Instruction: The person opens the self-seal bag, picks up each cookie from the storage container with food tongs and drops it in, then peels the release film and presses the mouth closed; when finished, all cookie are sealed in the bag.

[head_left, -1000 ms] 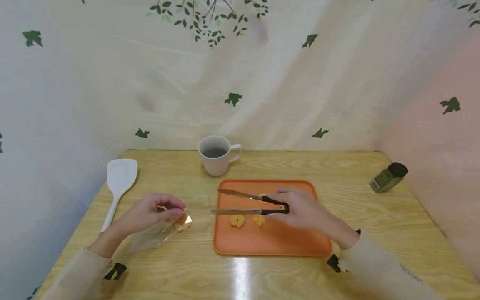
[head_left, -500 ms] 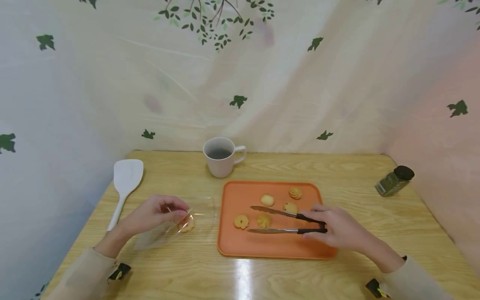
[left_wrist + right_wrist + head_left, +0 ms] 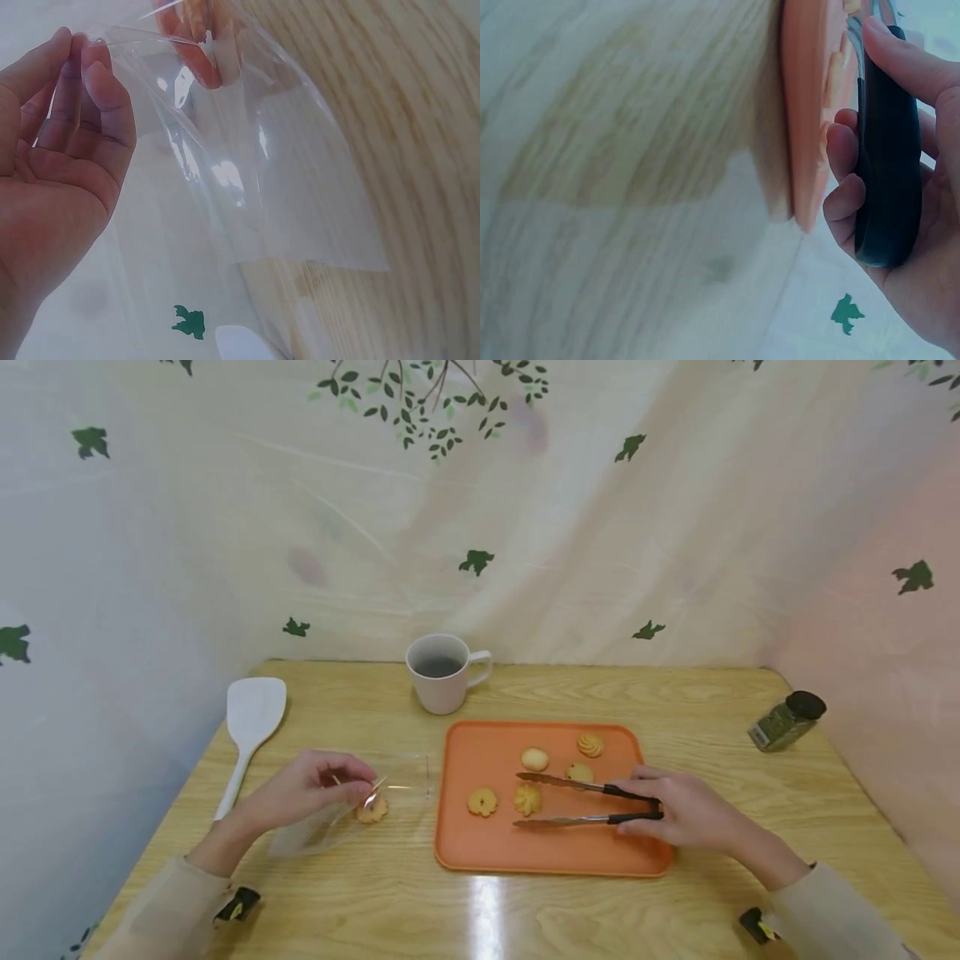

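Observation:
In the head view, my left hand [image 3: 318, 789] pinches the edge of a clear plastic bag [image 3: 300, 172] between thumb and fingers. A scalloped ring cookie [image 3: 372, 810] shows through the film beneath those fingertips. My right hand [image 3: 686, 810] grips a pair of tongs [image 3: 637, 795] by their black handles. The metal arms [image 3: 555, 821] stand apart over the orange tray [image 3: 465, 852], on either side of a ridged, flower-shaped cookie [image 3: 527, 799]. The far arm partly covers a dotted cookie [image 3: 580, 773]. In the right wrist view, fingers wrap around the black handle [image 3: 889, 165].
Also on the tray lie a ring cookie [image 3: 482, 802], a plain oval cookie [image 3: 535, 759] and a swirled cookie [image 3: 591, 745]. A white mug [image 3: 440, 681] stands behind it. A white spatula [image 3: 255, 710] lies at left, and a dark-capped jar [image 3: 783, 722] lies tipped at right.
The right hand has drawn the tongs rightward, from the tray's left edge back over its cookies. The left hand keeps its pinch on the bag; the head view has shifted slightly.

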`<move>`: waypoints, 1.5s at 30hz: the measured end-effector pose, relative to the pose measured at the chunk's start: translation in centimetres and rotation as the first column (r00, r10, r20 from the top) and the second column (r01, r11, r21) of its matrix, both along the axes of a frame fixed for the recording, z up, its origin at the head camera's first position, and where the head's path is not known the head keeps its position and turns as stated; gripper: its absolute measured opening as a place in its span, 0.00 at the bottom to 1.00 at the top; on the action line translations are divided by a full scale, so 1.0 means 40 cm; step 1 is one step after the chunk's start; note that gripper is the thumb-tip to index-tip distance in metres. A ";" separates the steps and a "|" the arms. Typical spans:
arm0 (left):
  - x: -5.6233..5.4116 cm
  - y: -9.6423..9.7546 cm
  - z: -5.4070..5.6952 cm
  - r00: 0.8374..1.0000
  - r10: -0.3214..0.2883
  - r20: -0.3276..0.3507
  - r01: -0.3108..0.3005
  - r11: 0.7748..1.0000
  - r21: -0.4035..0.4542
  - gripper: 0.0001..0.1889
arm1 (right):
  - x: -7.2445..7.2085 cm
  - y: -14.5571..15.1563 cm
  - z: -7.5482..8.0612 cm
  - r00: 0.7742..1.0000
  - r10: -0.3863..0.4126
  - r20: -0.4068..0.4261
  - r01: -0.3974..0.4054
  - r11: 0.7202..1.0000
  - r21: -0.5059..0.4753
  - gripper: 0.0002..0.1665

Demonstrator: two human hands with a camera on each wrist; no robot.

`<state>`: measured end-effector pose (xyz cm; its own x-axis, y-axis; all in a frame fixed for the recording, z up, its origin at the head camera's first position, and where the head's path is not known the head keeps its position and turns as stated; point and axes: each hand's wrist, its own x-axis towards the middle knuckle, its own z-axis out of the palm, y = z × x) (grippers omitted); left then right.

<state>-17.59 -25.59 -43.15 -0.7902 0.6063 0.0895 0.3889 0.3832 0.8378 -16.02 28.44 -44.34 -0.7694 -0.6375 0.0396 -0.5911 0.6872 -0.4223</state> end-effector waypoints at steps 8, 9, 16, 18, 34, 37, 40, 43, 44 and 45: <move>-0.001 -0.003 0.000 1.000 -0.015 -0.008 0.015 1.000 0.022 0.07 | -0.013 0.004 -0.007 0.999 0.031 -0.026 -0.031 1.000 -0.005 0.34; 0.000 -0.004 0.000 1.000 -0.016 -0.008 0.016 1.000 0.024 0.07 | -0.015 0.004 -0.008 0.999 0.036 -0.032 -0.037 0.999 -0.007 0.34; 0.003 -0.007 -0.001 1.000 -0.025 -0.009 0.026 0.999 0.044 0.07 | -0.021 0.003 -0.006 0.999 0.042 -0.012 -0.041 0.999 0.032 0.36; 0.004 -0.005 -0.001 1.000 -0.026 -0.012 0.026 0.999 0.045 0.06 | -0.021 0.004 -0.002 1.000 0.028 -0.015 -0.027 0.998 0.055 0.37; 0.008 -0.007 -0.003 1.000 -0.029 -0.003 0.029 0.999 0.029 0.06 | -0.026 0.000 -0.018 0.997 0.067 0.028 -0.067 0.997 -0.033 0.35; 0.007 -0.008 -0.005 0.999 -0.031 0.007 0.031 0.999 0.030 0.07 | -0.027 0.002 -0.019 0.997 0.067 0.031 -0.066 0.997 -0.034 0.35; 0.006 -0.009 -0.006 0.999 -0.034 0.018 0.034 0.999 0.033 0.07 | -0.028 0.004 -0.019 0.997 0.065 0.044 -0.063 0.997 -0.038 0.36; 0.005 -0.009 -0.008 0.999 -0.040 0.015 0.040 0.999 0.036 0.07 | -0.029 0.007 -0.021 0.996 0.067 0.056 -0.065 0.997 -0.044 0.36; 0.005 -0.009 -0.008 0.999 -0.042 0.013 0.042 0.998 0.038 0.06 | -0.029 0.007 -0.022 0.996 0.069 0.057 -0.066 0.997 -0.049 0.36; 0.005 -0.008 -0.008 0.999 -0.043 0.009 0.043 0.998 0.039 0.06 | -0.030 0.008 -0.023 0.996 0.071 0.058 -0.068 0.996 -0.052 0.36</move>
<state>-17.40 -25.93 -43.46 -0.7643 0.6361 0.1059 0.3960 0.3333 0.8557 -17.20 28.75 -45.26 -0.7252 -0.6880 0.0276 -0.6093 0.6225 -0.4912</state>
